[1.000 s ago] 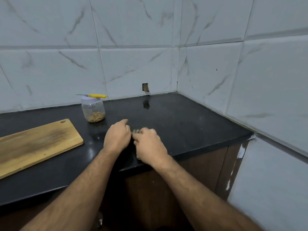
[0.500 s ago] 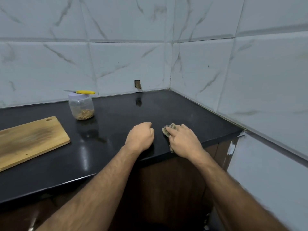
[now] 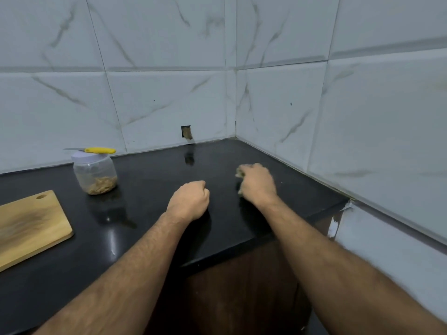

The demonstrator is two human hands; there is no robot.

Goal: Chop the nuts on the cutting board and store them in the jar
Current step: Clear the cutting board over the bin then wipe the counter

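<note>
A clear plastic jar (image 3: 95,175) with a white lid stands at the back left of the black counter, chopped nuts (image 3: 101,185) in its bottom. A yellow-handled knife (image 3: 95,150) lies across the lid. The wooden cutting board (image 3: 29,226) lies bare at the left edge. My left hand (image 3: 189,200) rests on the counter as a fist and holds nothing I can see. To its right, my right hand (image 3: 257,183) grips a crumpled cloth (image 3: 240,174) against the counter.
The black counter (image 3: 154,197) ends in a tiled corner at the back right. A small hole in the wall tile (image 3: 186,132) sits just above the counter. The front edge drops to a brown cabinet (image 3: 242,286) below.
My hands have come apart. The right hand slid the cloth right and farther back across the counter. The left hand stays as a fist near the middle.
</note>
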